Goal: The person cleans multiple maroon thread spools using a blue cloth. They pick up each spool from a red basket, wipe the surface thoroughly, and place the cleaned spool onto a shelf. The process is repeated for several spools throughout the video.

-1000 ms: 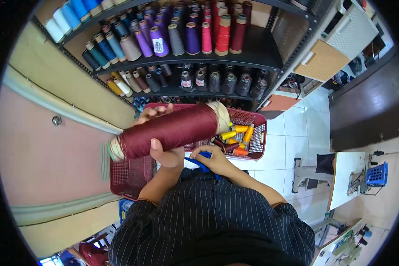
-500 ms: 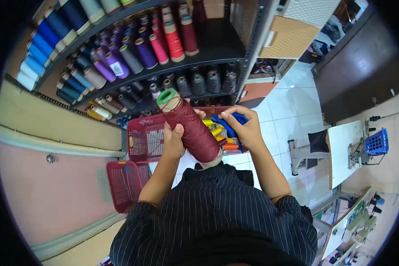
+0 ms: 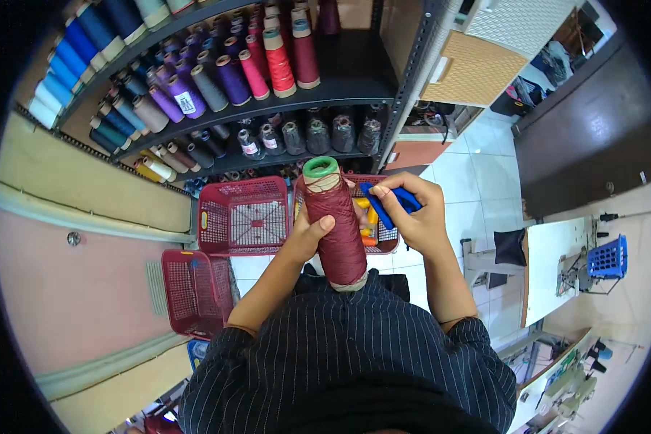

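Observation:
A large cone of dark red thread (image 3: 336,231) stands almost upright in front of my body, its green-rimmed top facing up. My left hand (image 3: 307,239) is wrapped round it, thumb across the front and fingers behind. Loose strands cross the cone's upper end. To its right, my right hand (image 3: 421,217) grips blue V-shaped thread snips (image 3: 388,207), close to the cone but apart from it. Beyond the hands is a red plastic basket (image 3: 392,242) with yellow and orange thread cones (image 3: 369,215), partly hidden by the dark red cone and my hands.
A black shelf rack (image 3: 267,108) ahead holds rows of coloured thread cones. One red basket (image 3: 210,217) sits on the floor at the left, another (image 3: 177,289) nearer me. Drawers (image 3: 474,69) stand right of the rack. A white sewing table (image 3: 550,267) is at the far right.
The dark red cone has swung from tilted left to nearly upright and shifted right. My right hand, with the blue snips, has moved slightly right. The view has shifted a little.

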`<state>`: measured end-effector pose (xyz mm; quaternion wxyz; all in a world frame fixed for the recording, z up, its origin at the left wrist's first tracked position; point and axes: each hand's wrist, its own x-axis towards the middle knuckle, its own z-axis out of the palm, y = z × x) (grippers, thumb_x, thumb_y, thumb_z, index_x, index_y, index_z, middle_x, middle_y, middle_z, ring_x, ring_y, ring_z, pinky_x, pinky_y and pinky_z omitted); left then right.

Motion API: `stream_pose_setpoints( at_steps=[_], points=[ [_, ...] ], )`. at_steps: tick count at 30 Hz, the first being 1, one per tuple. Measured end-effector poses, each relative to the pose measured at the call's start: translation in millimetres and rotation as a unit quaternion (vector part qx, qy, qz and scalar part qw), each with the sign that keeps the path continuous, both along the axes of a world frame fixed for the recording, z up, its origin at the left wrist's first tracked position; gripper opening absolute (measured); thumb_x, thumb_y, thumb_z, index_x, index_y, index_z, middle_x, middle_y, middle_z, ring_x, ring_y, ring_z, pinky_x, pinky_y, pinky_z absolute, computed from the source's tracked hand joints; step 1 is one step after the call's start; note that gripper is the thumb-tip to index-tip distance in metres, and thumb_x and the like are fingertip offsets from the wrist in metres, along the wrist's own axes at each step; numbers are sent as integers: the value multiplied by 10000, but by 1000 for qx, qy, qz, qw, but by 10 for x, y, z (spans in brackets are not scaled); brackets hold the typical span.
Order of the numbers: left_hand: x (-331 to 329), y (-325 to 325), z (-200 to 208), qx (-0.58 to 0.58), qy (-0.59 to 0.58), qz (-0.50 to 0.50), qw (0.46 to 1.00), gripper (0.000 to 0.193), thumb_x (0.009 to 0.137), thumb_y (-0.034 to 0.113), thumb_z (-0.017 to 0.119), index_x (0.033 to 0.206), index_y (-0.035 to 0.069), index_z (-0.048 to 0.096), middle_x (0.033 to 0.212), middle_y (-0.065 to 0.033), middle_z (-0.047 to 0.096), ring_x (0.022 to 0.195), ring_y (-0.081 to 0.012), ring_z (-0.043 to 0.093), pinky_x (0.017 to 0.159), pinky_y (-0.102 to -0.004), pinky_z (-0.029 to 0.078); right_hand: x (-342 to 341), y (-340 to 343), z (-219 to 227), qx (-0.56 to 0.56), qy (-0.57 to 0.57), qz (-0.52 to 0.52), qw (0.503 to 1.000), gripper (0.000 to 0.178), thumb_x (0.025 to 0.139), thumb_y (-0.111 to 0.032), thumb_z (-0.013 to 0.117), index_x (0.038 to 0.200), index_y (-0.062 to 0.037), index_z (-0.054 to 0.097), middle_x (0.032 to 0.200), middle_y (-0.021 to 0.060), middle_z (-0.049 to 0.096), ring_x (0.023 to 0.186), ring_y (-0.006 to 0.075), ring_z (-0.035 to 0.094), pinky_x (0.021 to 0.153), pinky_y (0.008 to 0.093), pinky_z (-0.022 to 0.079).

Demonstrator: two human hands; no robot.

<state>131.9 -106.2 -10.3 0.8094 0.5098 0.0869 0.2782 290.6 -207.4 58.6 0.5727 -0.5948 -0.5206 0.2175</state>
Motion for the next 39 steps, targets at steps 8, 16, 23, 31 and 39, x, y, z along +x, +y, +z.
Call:
stream_pose_setpoints(
  at_steps=[8, 16, 23, 31, 39],
  points=[
    [-172, 86, 90, 72, -141, 145, 977, 680, 723, 405, 707, 1186, 9, 403, 840, -120, 583, 817, -208, 594, 848, -377, 468, 16, -18, 109, 60, 24, 133, 989, 620, 766, -109, 706, 1325, -40, 447, 952, 62, 529, 869, 134, 543, 751, 260, 458],
    [-215, -59, 277, 416, -127, 301, 849, 581, 677, 465, 716, 1062, 121, 449, 809, -60, 598, 952, -229, 508, 1070, -520, 181, -205, -4, 52, 124, 10, 133, 983, 606, 940, -422, 393, 1387, -16, 339, 1334, 191, 430, 1110, 316, 546, 949, 432, 428],
    [-447, -345, 515, 509, -177, 284, 793, 629, 575, 474, 755, 1061, 176, 490, 893, -3, 686, 947, -216, 447, 1037, -519, 118, -172, 111, -663, -23, 6, 188, 982, 436, 993, -265, 301, 1050, 50, 596, 1005, 207, 625, 947, 344, 610, 857, 372, 457],
    [-458, -598, 726, 594, -53, 254, 761, 603, 626, 562, 741, 1041, 218, 471, 909, 28, 683, 949, -216, 449, 1022, -510, 125, -370, -157, -55, 131, -102, 236, 957, 483, 989, -333, 314, 1064, 36, 615, 1041, 192, 640, 997, 314, 610, 912, 427, 439],
    [-561, -480, 644, 592, -93, 299, 743, 551, 656, 494, 721, 1057, 209, 473, 971, 33, 680, 932, -215, 454, 1007, -501, 144, 77, 262, -1162, -60, -70, -56, 994, 523, 969, -411, 343, 911, 39, 602, 756, 214, 614, 717, 345, 589, 698, 424, 432]
  ],
)
